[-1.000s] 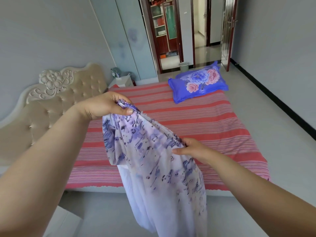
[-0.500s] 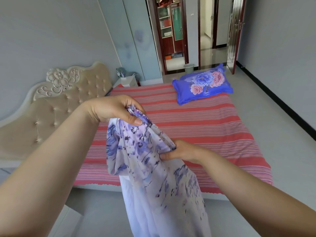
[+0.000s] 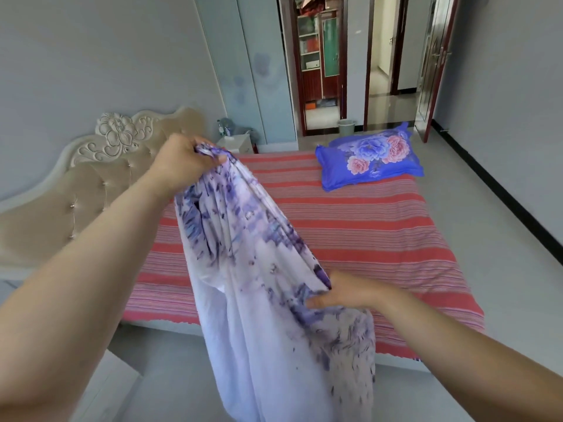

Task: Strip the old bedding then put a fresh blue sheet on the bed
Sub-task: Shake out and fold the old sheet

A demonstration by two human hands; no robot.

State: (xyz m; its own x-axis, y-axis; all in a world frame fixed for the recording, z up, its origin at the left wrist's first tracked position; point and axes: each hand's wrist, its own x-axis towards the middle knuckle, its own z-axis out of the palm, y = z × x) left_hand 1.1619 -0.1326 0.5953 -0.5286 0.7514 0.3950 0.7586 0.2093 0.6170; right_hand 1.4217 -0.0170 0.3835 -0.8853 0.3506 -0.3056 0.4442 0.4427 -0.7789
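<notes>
Hands spread apart; left hand (image 3: pixel 182 161), right hand (image 3: pixel 344 292) grip sheet (image 3: pixel 259 269).

Grey walls (image 3: pixel 91 56), pale floor (image 3: pixel 502 239), open doorway (image 3: pixel 384 56), bedside cabinet (image 3: pixel 236 143).

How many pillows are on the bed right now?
1. The blue floral pillow lies at the far right corner of the red striped bed, away from the headboard. The held cloth hides part of the bed, so another could be behind it.
</notes>
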